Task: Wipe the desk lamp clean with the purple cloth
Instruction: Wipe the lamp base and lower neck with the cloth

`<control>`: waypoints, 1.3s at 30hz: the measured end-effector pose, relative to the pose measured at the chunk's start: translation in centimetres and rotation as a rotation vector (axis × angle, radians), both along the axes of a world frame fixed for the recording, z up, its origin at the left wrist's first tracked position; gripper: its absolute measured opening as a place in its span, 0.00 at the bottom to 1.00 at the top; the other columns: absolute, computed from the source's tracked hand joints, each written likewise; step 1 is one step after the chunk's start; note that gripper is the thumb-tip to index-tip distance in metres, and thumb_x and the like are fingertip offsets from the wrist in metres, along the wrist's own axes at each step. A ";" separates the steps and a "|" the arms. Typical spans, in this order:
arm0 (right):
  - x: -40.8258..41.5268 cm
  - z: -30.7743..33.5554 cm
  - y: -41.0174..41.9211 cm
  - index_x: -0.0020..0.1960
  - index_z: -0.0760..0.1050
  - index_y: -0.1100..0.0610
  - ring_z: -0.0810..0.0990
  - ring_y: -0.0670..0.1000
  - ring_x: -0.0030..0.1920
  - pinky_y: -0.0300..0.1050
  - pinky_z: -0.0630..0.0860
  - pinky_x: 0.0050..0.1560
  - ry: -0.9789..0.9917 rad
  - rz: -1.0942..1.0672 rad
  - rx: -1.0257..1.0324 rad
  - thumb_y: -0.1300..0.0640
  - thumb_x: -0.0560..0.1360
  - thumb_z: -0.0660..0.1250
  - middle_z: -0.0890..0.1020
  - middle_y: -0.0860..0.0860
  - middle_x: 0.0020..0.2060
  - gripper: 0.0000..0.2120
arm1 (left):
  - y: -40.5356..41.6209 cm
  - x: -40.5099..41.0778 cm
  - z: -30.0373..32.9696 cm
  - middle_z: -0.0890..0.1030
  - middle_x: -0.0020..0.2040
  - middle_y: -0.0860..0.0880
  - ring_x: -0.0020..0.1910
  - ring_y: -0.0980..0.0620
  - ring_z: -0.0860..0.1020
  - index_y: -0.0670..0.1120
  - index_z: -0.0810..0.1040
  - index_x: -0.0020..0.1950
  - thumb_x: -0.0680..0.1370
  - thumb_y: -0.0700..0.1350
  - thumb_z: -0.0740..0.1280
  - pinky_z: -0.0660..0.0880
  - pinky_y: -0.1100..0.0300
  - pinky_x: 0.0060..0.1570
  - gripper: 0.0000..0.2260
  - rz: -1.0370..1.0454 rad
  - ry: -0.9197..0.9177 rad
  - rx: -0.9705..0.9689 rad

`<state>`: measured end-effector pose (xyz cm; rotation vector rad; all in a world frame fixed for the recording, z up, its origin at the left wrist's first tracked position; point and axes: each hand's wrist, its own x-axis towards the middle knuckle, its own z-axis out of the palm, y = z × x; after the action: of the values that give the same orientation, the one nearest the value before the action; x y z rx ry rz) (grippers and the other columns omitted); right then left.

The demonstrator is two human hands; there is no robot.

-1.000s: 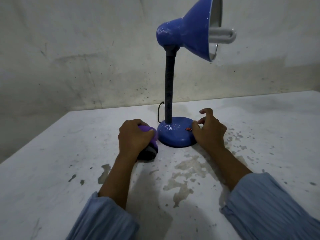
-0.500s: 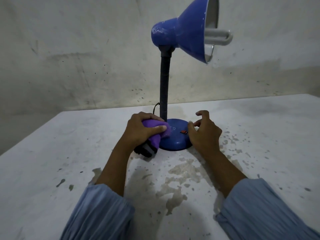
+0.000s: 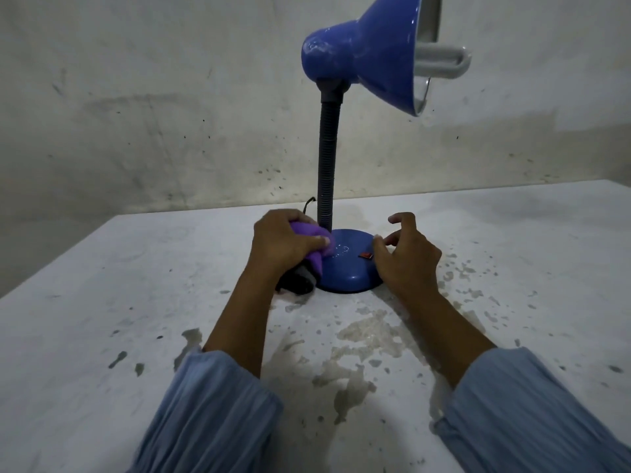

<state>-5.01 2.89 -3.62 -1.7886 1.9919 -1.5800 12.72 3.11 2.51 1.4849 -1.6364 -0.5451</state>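
Stained grey wall [image 3: 136, 114] at the back, and in front of it we see a worn white table [image 3: 102, 302] with chipped, patchy paint near the middle. On it stands the blue desk lamp [image 3: 345, 264], upright: round base flat on the table, dark ribbed neck rising straight, blue shade up top tilted and opening to the right, with a white bulb [image 3: 444, 61] poking out. We spot a small red switch [image 3: 365, 256] on the base's right part, and a dark cord [image 3: 309, 203] peeking out behind the neck. Our left hand [image 3: 280, 245] grips the purple cloth [image 3: 316, 249], fingers curled round it, thumb on top, pressing the bunched cloth onto the left edge of the base just beside the neck. A darker part of the cloth with a pale stripe hangs below the hand, touching the table next to the base. Our right hand [image 3: 406, 259] sits at the right rim of the base, fingers loosely curled, holding nothing; the thumb tip touches or nearly touches the rim near the switch, we cannot tell which. The index finger is lifted clear above the table. Both forearms come in from the bottom in light blue sleeves [image 3: 211, 414].
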 end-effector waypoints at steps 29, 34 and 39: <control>1.7 2.1 2.3 0.39 0.78 0.56 0.73 0.45 0.37 0.57 0.65 0.55 0.021 0.051 -0.318 0.57 0.72 0.63 0.81 0.47 0.34 0.06 | 0.1 -0.9 0.2 0.77 0.49 0.47 0.44 0.48 0.80 0.49 0.71 0.56 0.68 0.52 0.74 0.80 0.55 0.41 0.21 0.014 0.412 0.223; 3.1 2.5 2.8 0.36 0.80 0.57 0.75 0.45 0.37 0.57 0.67 0.55 -0.006 0.200 -0.350 0.53 0.71 0.67 0.83 0.48 0.33 0.09 | 0.7 -1.9 0.4 0.80 0.53 0.41 0.44 0.46 0.81 0.42 0.73 0.60 0.71 0.54 0.71 0.79 0.56 0.40 0.23 -0.165 0.657 0.318; 2.6 2.8 2.6 0.42 0.82 0.59 0.80 0.48 0.39 0.56 0.76 0.50 -0.153 0.253 -0.379 0.55 0.72 0.70 0.84 0.50 0.37 0.08 | 1.1 -2.0 0.1 0.80 0.54 0.40 0.46 0.44 0.81 0.43 0.74 0.60 0.71 0.50 0.70 0.80 0.52 0.45 0.20 -0.314 0.871 0.425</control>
<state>-2.42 5.46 -0.84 -1.8722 1.4071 -2.0331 10.74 4.25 2.65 1.0067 -1.0706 -1.5396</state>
